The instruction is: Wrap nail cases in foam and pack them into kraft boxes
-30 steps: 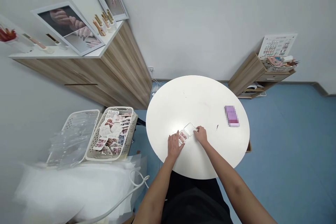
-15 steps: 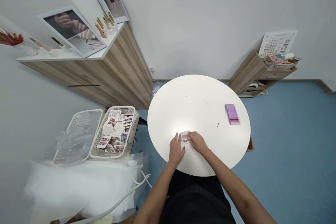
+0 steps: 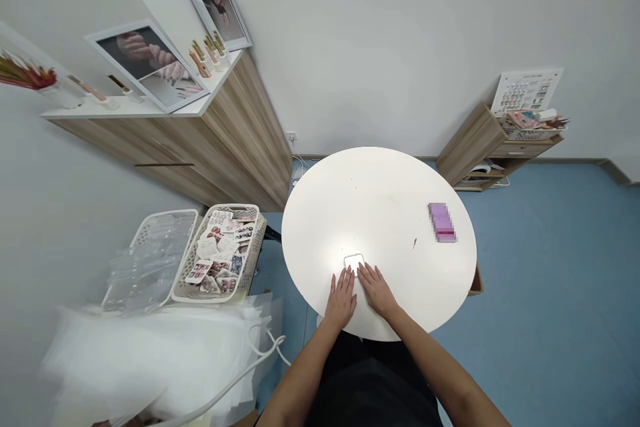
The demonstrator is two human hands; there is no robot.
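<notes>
A small flat pack point(image 3: 354, 260) lies near the front edge of the round white table point(image 3: 370, 200). It shows a plain white face with a thin clear rim around its far side. My left hand point(image 3: 341, 300) rests at its near left corner, fingers stretched out and fingertips touching it. On the near right side my right hand point(image 3: 377, 292) lies with fingers extended, their tips on or against the pack's edge. Neither hand is closed around anything. The fingers hide the near part of the pack.
A purple blurred item point(image 3: 443, 222) sits at the table's right. To the left stand a white basket point(image 3: 263, 233) of packaged press-on nails and a basket point(image 3: 150, 223) of clear plastic pieces. White sheets point(image 3: 150, 347) and a pale cable point(image 3: 240, 373) are below them.
The pack showed rows of nails half a second ago and now shows a plain white face. Both hands have shifted slightly nearer to me, and my right fingers have straightened out.
</notes>
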